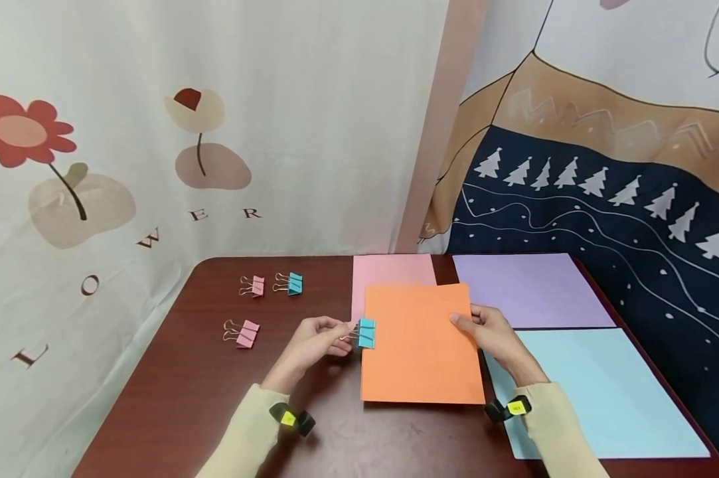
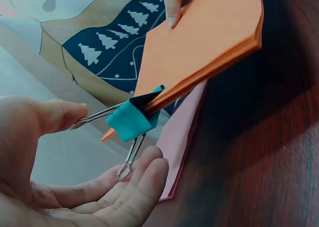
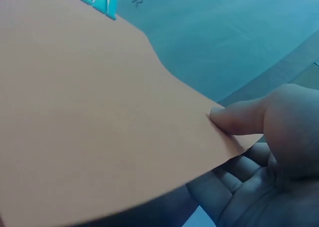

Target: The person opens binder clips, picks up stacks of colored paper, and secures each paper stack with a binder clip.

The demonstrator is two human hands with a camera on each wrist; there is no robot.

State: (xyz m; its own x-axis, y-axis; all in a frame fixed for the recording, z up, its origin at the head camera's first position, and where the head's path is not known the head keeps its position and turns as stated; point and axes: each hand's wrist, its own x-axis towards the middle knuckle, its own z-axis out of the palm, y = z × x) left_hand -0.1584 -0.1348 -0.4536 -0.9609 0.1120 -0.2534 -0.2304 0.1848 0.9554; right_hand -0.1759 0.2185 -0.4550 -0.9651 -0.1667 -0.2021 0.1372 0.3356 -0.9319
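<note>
A stack of orange paper (image 1: 421,345) is held raised and tilted above the table. On its left edge sits a blue binder clip (image 1: 366,333), its wire handles spread apart. My left hand (image 1: 319,345) pinches this clip; in the left wrist view the thumb (image 2: 65,115) touches one handle and the fingers (image 2: 144,182) meet the other. Gripping the opposite edge of the paper is my right hand (image 1: 496,335), thumb (image 3: 239,116) on top and fingers underneath. Pink paper (image 1: 392,271) lies behind, partly covered by the orange stack.
Purple paper (image 1: 532,289) and light blue paper (image 1: 604,392) lie on the right side of the brown table (image 1: 174,398). At the left are a pink binder clip (image 1: 257,286), a blue one (image 1: 295,284) and another pink clip (image 1: 248,334). Printed curtains (image 1: 311,133) hang behind.
</note>
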